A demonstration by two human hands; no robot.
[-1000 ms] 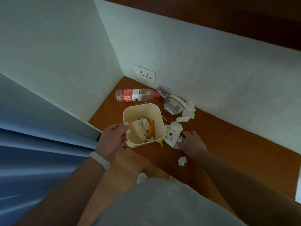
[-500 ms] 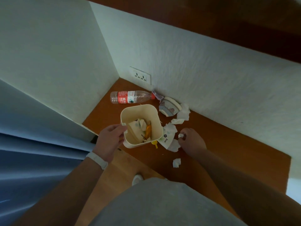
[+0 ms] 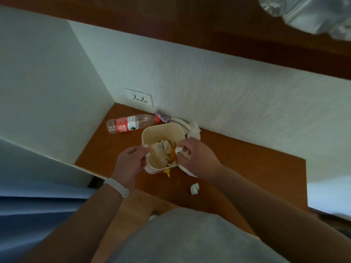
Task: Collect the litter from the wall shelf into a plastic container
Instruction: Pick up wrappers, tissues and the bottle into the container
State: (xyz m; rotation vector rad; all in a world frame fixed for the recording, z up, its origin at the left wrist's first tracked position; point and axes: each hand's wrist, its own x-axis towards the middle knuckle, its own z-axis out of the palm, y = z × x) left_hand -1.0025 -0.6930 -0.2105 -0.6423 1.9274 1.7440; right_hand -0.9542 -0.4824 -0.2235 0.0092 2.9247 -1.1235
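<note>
Hands are meeting at the plastic container (image 3: 163, 132): the left hand (image 3: 131, 164) is gripping the rim on its own side and steadying it, while the right hand (image 3: 197, 158) is pinching a crumpled tissue (image 3: 179, 149) between thumb and fingertips, right above the opening. A second ago that right hand was lying low on the shelf (image 3: 247, 164), picking among the paper to its own side of the container; now it is hovering over the mouth with the wad lifted clear, so one more scrap is probably about to be dropped in, on top of the paper and orange wrapper already lying inside. The left hand's hold is staying as it was. Beneath the right wrist a flat white paper (image 3: 187, 170) is lying partly hidden. Just nearer the person than both hands, a yellow scrap (image 3: 167, 172) is peeking out from the container's base, and a small tissue wad (image 3: 194, 188) is sitting a little closer still. Beyond the hands, against the wall, a loose tissue (image 3: 194, 130) and a paper cup (image 3: 180, 123) are waiting, and a plastic bottle (image 3: 131, 125) is lying on its side past the left hand. Much litter is remaining, I judge.
</note>
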